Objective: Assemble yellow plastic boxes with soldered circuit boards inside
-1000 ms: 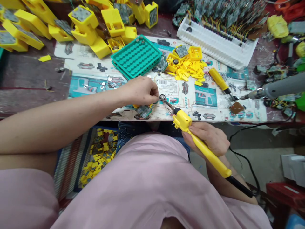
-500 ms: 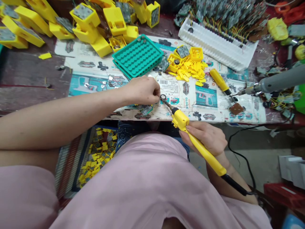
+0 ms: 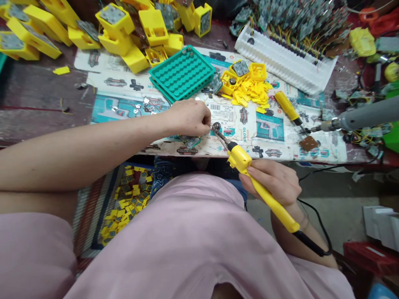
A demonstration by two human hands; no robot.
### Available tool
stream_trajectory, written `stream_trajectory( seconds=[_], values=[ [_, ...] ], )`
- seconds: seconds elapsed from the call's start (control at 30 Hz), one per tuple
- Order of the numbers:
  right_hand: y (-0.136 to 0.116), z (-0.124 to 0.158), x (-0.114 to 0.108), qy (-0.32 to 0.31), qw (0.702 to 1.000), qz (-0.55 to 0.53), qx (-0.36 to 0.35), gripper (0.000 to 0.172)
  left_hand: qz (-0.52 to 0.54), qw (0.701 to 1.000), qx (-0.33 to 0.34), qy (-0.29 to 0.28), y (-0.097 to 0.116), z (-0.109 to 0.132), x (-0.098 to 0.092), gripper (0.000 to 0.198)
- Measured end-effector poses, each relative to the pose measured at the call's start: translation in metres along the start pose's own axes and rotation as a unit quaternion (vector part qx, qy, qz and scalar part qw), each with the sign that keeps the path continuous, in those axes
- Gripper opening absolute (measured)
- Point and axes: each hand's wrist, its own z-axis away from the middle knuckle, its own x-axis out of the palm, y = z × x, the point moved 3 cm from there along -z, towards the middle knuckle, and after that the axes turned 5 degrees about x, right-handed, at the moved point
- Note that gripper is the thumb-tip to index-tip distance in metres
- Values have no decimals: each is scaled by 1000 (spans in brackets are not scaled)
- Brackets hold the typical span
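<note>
My right hand [image 3: 274,180] is wrapped round a yellow soldering iron [image 3: 264,195], its tip pointing up and left. At the tip sits a small round metal part [image 3: 216,126], close to the fingers of my left hand [image 3: 191,117]. Those fingers are pinched together; whatever is in them is hidden. Under my left wrist lies a small circuit board [image 3: 190,141] at the table's front edge. Just beyond my left hand is a green tray [image 3: 182,74] with rows of round pockets.
Loose yellow plastic pieces [image 3: 252,89] lie behind my hands. A white foam rack [image 3: 280,62] carries wired boards at the back. On the right are a yellow-handled tool [image 3: 286,106] and a grey tool in a holder [image 3: 368,115]. Yellow housings [image 3: 152,27] crowd the back left.
The soldering iron and my right hand have shifted slightly to the right, with the round part at the tip. A small gap to my left fingers shows. The left hand has barely moved.
</note>
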Motion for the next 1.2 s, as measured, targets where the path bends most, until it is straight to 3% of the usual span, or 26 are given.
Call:
stream_trajectory(
  seconds=[0.17,0.37,0.53,0.7,0.83,0.97,1.03,1.2],
  values=[
    [5,3,6,41,999,10,9,24,10,1000,17,8,-3,1,2,26],
    [5,2,8,44,999,-18,23,21,71,984,129,98,2,7,-3,20],
    [8,6,9,55,997,-39,38,22,90,979,172,63,6,5,2,23],
    [14,11,7,51,996,-55,53,23,48,989,122,69,6,-2,6,31],
    [16,16,-6,55,995,-65,60,36,69,993,72,71,6,-6,0,31],
    [22,31,-21,115,988,18,99,46,64,996,68,13,6,-9,-3,30],
    [24,38,-25,138,980,45,132,45,33,996,77,16,6,-10,-4,29],
    [25,35,-21,105,983,46,146,40,-14,996,73,49,7,-5,-5,30]
  ],
)
